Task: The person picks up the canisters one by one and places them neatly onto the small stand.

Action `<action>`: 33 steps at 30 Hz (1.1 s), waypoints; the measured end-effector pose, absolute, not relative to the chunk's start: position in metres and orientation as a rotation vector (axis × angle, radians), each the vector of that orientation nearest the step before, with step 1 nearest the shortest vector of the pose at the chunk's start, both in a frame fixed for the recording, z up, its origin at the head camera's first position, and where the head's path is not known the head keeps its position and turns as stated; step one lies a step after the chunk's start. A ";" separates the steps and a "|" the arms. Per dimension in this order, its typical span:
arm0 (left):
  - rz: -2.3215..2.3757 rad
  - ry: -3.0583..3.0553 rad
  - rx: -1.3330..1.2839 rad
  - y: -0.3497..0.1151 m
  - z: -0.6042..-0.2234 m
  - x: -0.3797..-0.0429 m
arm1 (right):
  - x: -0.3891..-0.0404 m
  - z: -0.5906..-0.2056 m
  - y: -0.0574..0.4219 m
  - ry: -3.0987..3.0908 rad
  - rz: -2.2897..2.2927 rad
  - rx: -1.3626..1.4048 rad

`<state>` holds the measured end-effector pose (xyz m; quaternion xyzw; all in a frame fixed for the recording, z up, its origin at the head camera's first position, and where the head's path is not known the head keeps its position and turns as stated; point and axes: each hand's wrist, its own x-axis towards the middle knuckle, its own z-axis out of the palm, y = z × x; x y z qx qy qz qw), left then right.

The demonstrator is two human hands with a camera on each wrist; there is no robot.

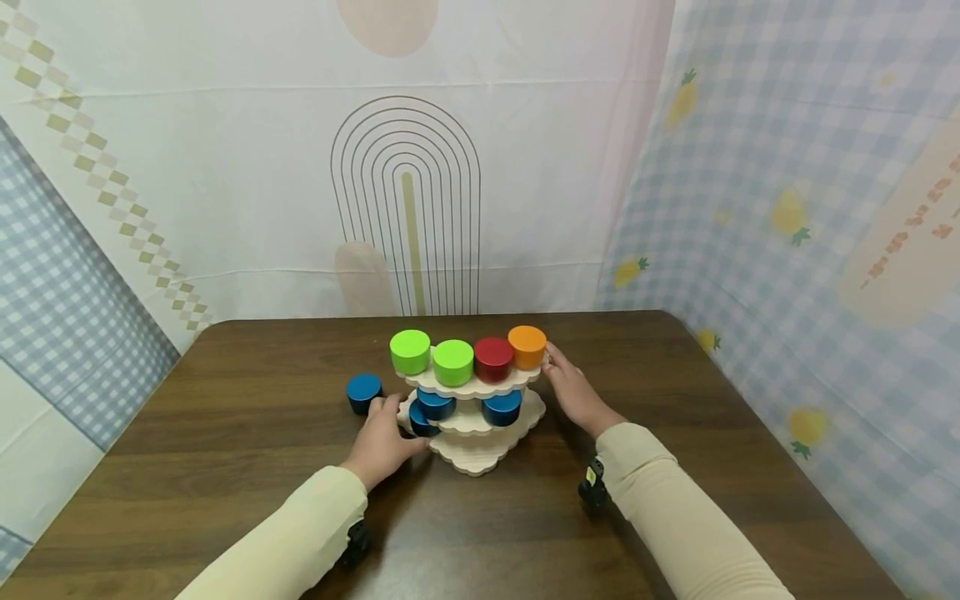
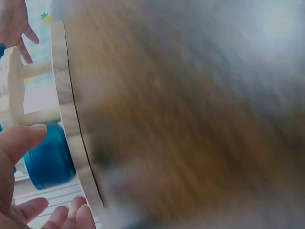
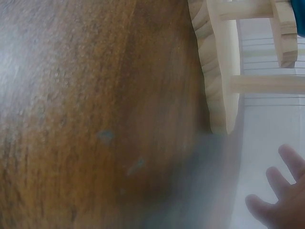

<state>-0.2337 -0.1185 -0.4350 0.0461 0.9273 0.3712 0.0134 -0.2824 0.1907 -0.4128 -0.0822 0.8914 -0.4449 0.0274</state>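
A pale wooden tiered stand (image 1: 474,454) with scalloped shelves stands on the table. On its top shelf sit two green round tins (image 1: 453,363), a red tin (image 1: 493,360) and an orange tin (image 1: 527,347). Lower shelves bear several blue tins (image 1: 501,408). My left hand (image 1: 380,443) is at the stand's left side, thumb and fingers spread about a blue tin (image 2: 51,157) on the bottom shelf; the thumb overlaps it in the left wrist view, fingertips apart from it. Beside the orange tin, my right hand (image 1: 573,390) has its fingers extended, holding nothing visible.
One more blue tin (image 1: 364,392) lies on the brown wooden table (image 1: 247,433), left of the stand and just beyond my left fingers. Patterned cloths (image 1: 525,208) hang behind the table and along both sides. Pale posts (image 3: 267,84) join the stand's shelves.
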 end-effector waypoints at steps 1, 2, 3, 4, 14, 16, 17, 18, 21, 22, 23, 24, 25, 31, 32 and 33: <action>1.148 2.902 0.162 -0.121 -0.435 -0.233 | -0.282 -0.413 0.191 2.752 -1.376 -0.254; 1.136 2.920 0.179 -0.123 -0.434 -0.232 | -0.283 -0.413 0.191 2.751 -1.376 -0.252; 1.121 2.939 0.196 -0.125 -0.433 -0.232 | -0.283 -0.413 0.191 2.750 -1.378 -0.250; 1.105 2.955 0.207 -0.128 -0.432 -0.231 | -0.283 -0.413 0.191 2.749 -1.378 -0.249; 0.885 3.160 0.261 -0.148 -0.420 -0.229 | -0.285 -0.414 0.190 2.737 -1.393 -0.242; 0.859 3.188 0.271 -0.152 -0.420 -0.231 | -0.284 -0.413 0.190 2.736 -1.392 -0.240; 0.848 3.199 0.276 -0.154 -0.420 -0.233 | -0.284 -0.413 0.190 2.736 -1.388 -0.243; 0.833 3.208 0.282 -0.156 -0.420 -0.234 | -0.283 -0.413 0.190 2.735 -1.386 -0.242; 0.807 3.215 0.282 -0.162 -0.421 -0.239 | -0.282 -0.412 0.190 2.735 -1.383 -0.236; 0.802 3.214 0.278 -0.163 -0.421 -0.241 | -0.282 -0.412 0.190 2.735 -1.383 -0.235; 0.801 3.212 0.270 -0.165 -0.422 -0.243 | -0.282 -0.412 0.190 2.734 -1.384 -0.235; 0.798 3.212 0.263 -0.167 -0.422 -0.245 | -0.282 -0.412 0.190 2.734 -1.386 -0.235; 0.803 3.211 0.249 -0.169 -0.424 -0.248 | -0.282 -0.412 0.190 2.734 -1.387 -0.240; 0.845 3.175 0.179 -0.179 -0.430 -0.261 | -0.282 -0.413 0.191 2.730 -1.399 -0.285; 0.850 3.165 0.164 -0.180 -0.431 -0.263 | -0.283 -0.414 0.191 2.728 -1.400 -0.284; 0.857 3.153 0.148 -0.182 -0.432 -0.265 | -0.283 -0.414 0.191 2.725 -1.400 -0.285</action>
